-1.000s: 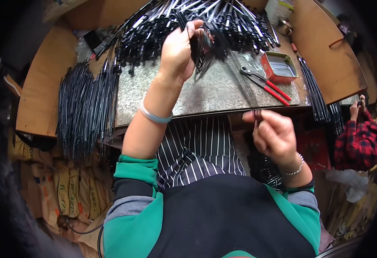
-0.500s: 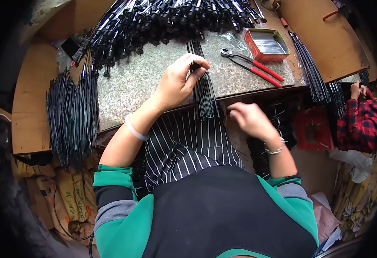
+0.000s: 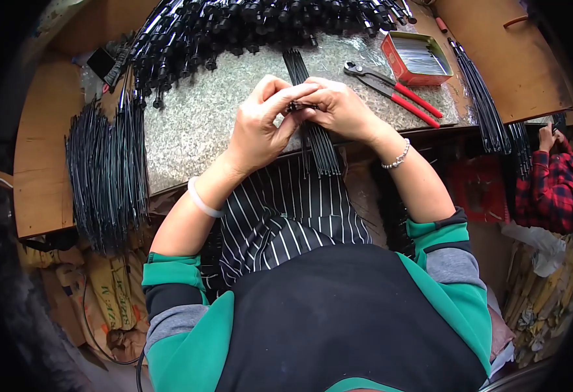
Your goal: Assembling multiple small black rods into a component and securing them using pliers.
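Speckled stone bench [image 3: 195,124] — cables [image 3: 312,124], pliers [image 3: 391,88], tin [image 3: 420,59].

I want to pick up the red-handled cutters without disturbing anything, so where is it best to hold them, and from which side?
Probably take the red-handled cutters by the two red handles, coming from the right front. The handles point to the bare table edge, lie close together and are clear, while the metal jaws lie near the red tin and the black cables.

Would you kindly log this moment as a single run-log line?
left hand: gripping cable bundle | right hand: pinching same bundle | bundle: across stone slab edge | pliers: idle beside red tin
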A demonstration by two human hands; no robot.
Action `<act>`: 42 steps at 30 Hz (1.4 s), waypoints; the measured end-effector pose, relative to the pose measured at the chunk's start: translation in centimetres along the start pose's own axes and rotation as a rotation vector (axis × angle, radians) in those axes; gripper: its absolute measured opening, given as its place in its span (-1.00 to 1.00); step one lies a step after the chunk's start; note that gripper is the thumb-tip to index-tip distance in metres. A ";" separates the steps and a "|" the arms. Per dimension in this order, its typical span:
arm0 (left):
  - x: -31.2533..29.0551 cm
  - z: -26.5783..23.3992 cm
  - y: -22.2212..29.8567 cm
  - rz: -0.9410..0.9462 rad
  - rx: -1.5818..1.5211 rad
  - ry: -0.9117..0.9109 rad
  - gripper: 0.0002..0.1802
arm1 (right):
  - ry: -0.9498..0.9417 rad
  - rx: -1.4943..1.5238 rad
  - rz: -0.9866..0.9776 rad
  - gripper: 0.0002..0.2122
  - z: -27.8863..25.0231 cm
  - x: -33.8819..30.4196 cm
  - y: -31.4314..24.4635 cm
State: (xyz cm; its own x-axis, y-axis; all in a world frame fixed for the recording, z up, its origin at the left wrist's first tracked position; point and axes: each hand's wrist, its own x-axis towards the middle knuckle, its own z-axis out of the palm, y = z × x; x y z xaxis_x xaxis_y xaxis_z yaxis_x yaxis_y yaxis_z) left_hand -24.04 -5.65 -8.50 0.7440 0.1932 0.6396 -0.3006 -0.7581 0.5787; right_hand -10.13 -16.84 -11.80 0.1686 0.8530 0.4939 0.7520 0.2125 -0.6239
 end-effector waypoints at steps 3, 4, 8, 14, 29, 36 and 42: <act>-0.5 0.1 -0.2 -0.006 -0.085 0.057 -0.63 | -0.036 0.015 -0.004 -0.80 0.1 0.2 0.7; -0.6 0.1 -0.3 -0.007 -0.126 0.085 -0.64 | -0.057 0.018 0.008 -0.80 0.1 0.2 0.6; -1.0 -0.9 -0.5 0.133 -0.084 0.050 -0.58 | -0.095 -0.005 0.020 -0.81 -0.3 0.3 -0.1; -1.0 -0.3 0.3 0.187 -0.019 0.028 -0.50 | -0.023 -0.082 -0.009 -0.82 -0.4 -0.4 -0.3; 0.0 0.4 0.7 0.328 -0.158 -0.167 -0.74 | -0.119 -0.034 0.092 -0.81 -1.1 -0.1 -0.4; -0.3 1.7 0.3 0.281 -0.205 -0.165 -0.49 | 0.108 -0.228 0.384 -0.78 -12.6 0.0 1.6; -0.1 2.3 0.4 0.298 -0.193 -0.194 -0.47 | -0.067 -0.601 0.412 -0.87 -16.4 -0.8 7.4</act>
State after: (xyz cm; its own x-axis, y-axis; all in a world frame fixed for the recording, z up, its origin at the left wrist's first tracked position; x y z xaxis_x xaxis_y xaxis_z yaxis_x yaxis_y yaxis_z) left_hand -22.87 -7.37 -9.52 0.7010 -0.1527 0.6966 -0.6127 -0.6289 0.4787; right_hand 5.74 -23.78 -6.89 0.4883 0.8388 0.2408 0.8591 -0.4137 -0.3011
